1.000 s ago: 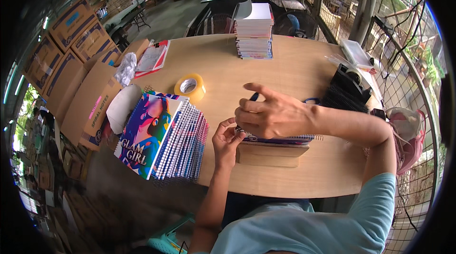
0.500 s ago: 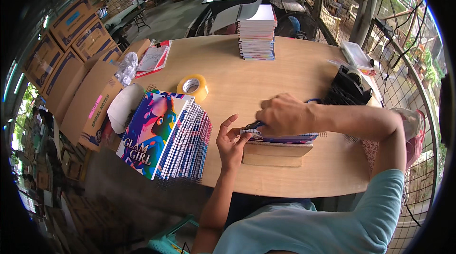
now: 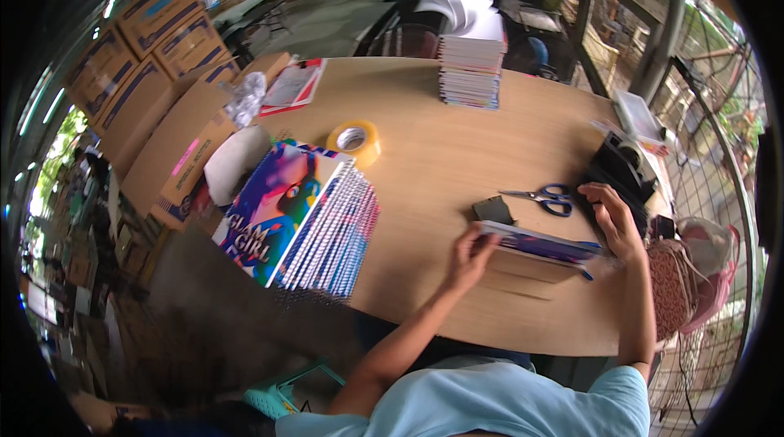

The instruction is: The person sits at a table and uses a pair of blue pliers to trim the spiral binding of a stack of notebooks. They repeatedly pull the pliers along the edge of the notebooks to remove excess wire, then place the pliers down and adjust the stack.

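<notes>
Since the earlier frame, the right hand (image 3: 612, 220) has swung away from the left hand (image 3: 469, 259), out to the right side of the table (image 3: 416, 274). The left hand is clamped on the near left end of a notebook (image 3: 539, 244), thumb and fingers closing on its corner. That notebook is seen nearly edge-on in front of the person, with a dark blue and purple face. A tan board (image 3: 523, 269) lies just on the person's side of it.

The right hand's fingers are apart and loosely curled, with nothing seen in them, near the handles of the blue scissors (image 3: 549, 197). Two blue ends poke out at the notebook's right end; blur there makes it hard to say what tool they belong to. Just beyond the notebook's left end sits a small dark block (image 3: 494, 211).

Farther left, a fanned pile of spiral notebooks (image 3: 282, 212) lies beside a roll of yellow tape (image 3: 369, 143). At the far edge stands a tall stack of books (image 3: 471, 73), its top pages lifted and curling. A patterned pouch (image 3: 671, 286) and a pink bag (image 3: 719, 274) are at the right, and cardboard boxes (image 3: 175, 155) are piled at the left.
</notes>
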A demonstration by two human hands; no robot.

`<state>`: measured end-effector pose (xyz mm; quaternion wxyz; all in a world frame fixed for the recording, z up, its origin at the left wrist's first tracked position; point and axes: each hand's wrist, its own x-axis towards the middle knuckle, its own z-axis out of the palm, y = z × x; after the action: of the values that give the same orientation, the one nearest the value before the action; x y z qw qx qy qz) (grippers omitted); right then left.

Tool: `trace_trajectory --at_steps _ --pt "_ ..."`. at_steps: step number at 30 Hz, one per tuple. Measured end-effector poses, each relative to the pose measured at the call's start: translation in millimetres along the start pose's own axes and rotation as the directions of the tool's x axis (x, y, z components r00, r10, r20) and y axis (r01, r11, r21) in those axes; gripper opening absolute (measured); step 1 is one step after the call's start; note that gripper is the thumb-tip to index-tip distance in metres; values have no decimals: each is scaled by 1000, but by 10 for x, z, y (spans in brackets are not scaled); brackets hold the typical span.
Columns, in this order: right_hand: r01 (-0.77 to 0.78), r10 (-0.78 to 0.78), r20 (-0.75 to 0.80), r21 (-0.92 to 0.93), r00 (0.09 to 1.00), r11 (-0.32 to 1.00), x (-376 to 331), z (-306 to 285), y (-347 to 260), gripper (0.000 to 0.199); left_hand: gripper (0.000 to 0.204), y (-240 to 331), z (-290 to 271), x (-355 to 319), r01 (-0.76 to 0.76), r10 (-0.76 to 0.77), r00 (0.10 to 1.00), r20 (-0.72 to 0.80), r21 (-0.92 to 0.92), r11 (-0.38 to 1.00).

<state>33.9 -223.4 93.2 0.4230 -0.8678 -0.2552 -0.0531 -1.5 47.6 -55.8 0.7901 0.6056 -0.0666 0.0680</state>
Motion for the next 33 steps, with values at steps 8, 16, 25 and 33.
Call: trace_trajectory --at_steps 8,16,25,33 --pt "373 -240 380 -331 893 867 454 126 -1265 53 77 803 255 110 -467 584 794 -169 445 764" --pt "373 -111 -365 803 924 465 1200 1073 -2144 43 73 2849 -862 -570 -527 694 614 -376 460 715" --pt "335 -163 -642 155 749 929 1773 3156 -1821 22 30 2399 -2875 -690 -80 751 571 -332 887 454" --pt "62 260 -346 698 902 714 1929 3225 -1673 33 51 2100 -2432 -400 -367 622 433 -652 503 783"
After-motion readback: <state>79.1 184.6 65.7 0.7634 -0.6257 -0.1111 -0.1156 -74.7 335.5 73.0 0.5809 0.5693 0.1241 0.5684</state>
